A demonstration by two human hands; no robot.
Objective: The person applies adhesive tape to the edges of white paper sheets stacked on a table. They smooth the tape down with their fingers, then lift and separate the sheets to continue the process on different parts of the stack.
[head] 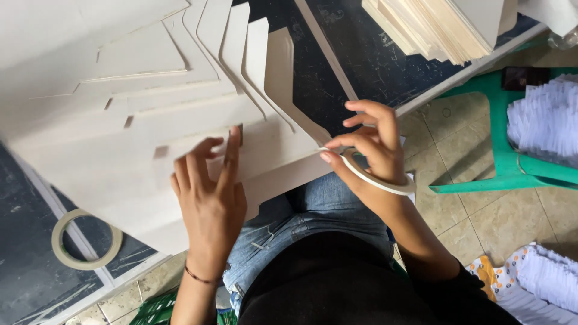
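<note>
My left hand (209, 186) lies flat, fingers spread, on a fanned stack of cream die-cut card sheets (150, 114) that hangs over the table's edge above my lap. My right hand (370, 150) holds a white tape roll (379, 177), looped about the hand, and its thumb and forefinger pinch at the right edge of the top sheet, where a thin strip of tape meets the card. Both hands are over my jeans-clad knees.
A second tape roll (84, 239) lies on the dark table (355, 54) at the lower left. A thick pile of card blanks (439, 24) sits at the top right. A green plastic stool (512, 162) carrying white folded paper stands on the tiled floor at right.
</note>
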